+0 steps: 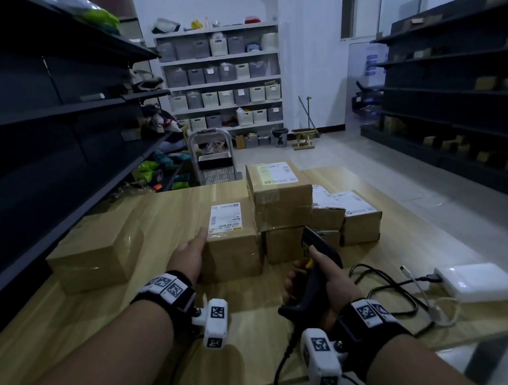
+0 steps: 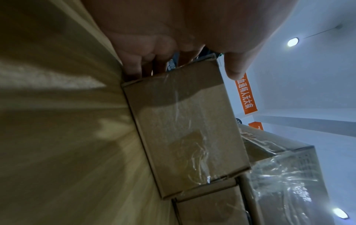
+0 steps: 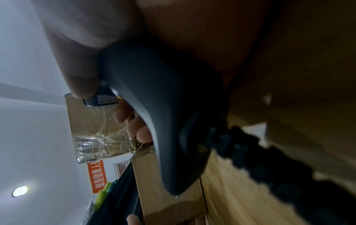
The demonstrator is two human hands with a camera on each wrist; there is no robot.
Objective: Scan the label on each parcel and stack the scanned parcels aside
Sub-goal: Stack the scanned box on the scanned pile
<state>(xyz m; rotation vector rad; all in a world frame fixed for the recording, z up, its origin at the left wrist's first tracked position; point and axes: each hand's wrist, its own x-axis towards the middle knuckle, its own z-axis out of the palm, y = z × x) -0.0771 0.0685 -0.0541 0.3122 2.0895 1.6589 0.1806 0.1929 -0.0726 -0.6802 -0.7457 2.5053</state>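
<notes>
— Which parcel are you on?

— The brown cardboard parcel with the white label on top (image 1: 228, 242), right under my left hand (image 1: 190, 255). My fingers lie down its left side, thumb over the top edge; the wrist view shows them curled round that end, so I have hold of it. It sits on the pale wooden table (image 1: 254, 327), touching the taller taped carton (image 1: 278, 199) beyond my right hand.

— And the scanner?

— The dark grey handheld barcode scanner (image 1: 314, 267) is gripped in my right hand (image 1: 325, 282), fingers wrapped round the handle, its nose pointing forward past the label.

— So what comes next?

— I judge the scan isn't made yet. I need to tip the nose leftward onto the label, then carry the parcel to the plain cardboard box (image 1: 96, 252) left of my left hand.
</notes>
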